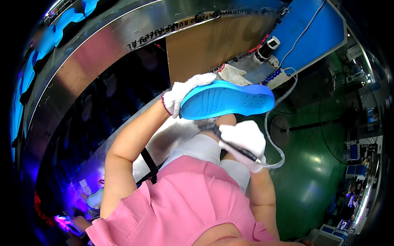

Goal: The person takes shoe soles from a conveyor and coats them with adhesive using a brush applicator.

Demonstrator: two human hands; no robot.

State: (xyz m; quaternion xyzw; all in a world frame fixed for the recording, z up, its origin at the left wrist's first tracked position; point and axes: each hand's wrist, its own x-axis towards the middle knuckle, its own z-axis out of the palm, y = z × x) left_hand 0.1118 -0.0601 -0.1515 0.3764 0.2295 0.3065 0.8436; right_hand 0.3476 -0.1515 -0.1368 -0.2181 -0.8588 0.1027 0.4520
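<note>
Green floor (310, 180) filled your right side; curved metal rim (96, 55) up left, brown cardboard sheet (197, 45) beyond your hands. 1 blue sole (225, 100), held up in front of your thighs, grooved and dotted face to camera.

Your left hand (182, 92), white-gloved, was closed around the sole's left end, fingers along the upper edge. Your right hand (248, 137), also gloved, was curled around 1 black tool (240, 151) with a pale cable (273, 165); tip blurred, contact with the sole not clear.

Handling, judged: sole looked light, foam-like, springy but stiff enough to hold its shape from 1 end; smooth coat maybe slick, unlikely to break, could mark. Best hold: end or side edges, off the patterned face.

Containers: metal tray (255, 74) had 1 spare glove (233, 75) at its edge; black-and-white cylinder (266, 50) near, inside hidden. Blue bins (356, 170) far right, contents too small to tell.
</note>
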